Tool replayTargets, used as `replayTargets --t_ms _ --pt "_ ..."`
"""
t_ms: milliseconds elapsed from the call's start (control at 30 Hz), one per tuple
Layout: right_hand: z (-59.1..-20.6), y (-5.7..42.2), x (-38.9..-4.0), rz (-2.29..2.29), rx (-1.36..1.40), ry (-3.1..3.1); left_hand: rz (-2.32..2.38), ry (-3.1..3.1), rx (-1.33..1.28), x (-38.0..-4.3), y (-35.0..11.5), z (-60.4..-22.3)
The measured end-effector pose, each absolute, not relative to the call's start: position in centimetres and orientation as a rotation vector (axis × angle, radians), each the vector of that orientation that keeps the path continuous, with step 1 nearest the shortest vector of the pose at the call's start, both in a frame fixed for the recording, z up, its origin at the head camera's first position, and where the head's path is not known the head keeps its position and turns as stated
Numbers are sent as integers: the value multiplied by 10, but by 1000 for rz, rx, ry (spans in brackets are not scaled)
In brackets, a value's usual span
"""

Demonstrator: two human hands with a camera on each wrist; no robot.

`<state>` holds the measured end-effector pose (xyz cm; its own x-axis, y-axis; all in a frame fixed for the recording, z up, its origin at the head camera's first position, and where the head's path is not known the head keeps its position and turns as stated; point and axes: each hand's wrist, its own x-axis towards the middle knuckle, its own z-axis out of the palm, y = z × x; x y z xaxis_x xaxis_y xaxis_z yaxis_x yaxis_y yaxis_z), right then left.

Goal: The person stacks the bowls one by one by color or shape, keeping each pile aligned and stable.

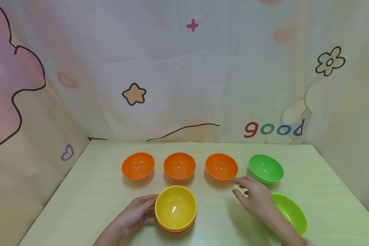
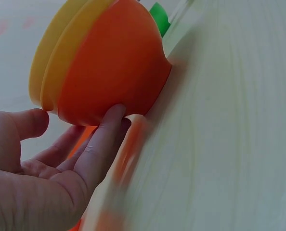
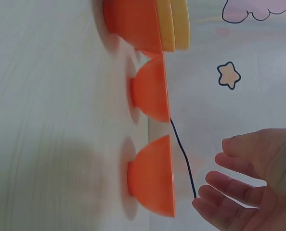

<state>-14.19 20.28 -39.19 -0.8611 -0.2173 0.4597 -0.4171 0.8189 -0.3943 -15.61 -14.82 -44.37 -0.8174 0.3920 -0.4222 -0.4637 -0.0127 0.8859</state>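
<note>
A stack (image 1: pixel 176 208) of two yellow bowls on an orange bowl (image 2: pixel 119 62) stands at the front middle of the table. At its left side my left hand (image 1: pixel 138 213) rests its fairly straight fingers against the orange bowl, thumb by the yellow rims (image 2: pixel 49 72). My right hand (image 1: pixel 256 198) hovers, fingers loosely bent and holding nothing, near the front rim of the rightmost orange bowl (image 1: pixel 221 166). In the right wrist view that hand (image 3: pixel 258 183) shows above rim height, apart from the orange bowl (image 3: pixel 152 175) there.
Two more orange bowls (image 1: pixel 138 166) (image 1: pixel 179 166) stand in the back row, with a green bowl (image 1: pixel 265 168) at its right end. A lime green bowl (image 1: pixel 292 213) sits front right, partly behind my right forearm. A printed curtain (image 1: pixel 172 68) hangs behind the table.
</note>
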Motion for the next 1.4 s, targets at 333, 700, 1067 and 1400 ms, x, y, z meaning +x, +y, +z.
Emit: replayTargets --t_ms 333,700,1067,1400 --pt "-396 235 -133 614 399 -2552 1888 1681 -80 -156 -149 -443" --pt "-394 272 -123 556 255 -2591 1892 1686 -81 -155 -149 -442" --pt "-399 306 -116 477 142 -2586 1892 1689 -76 -155 -149 -442" --pt "-404 325 -110 460 60 -2647 1895 1689 -69 -155 -149 -442"
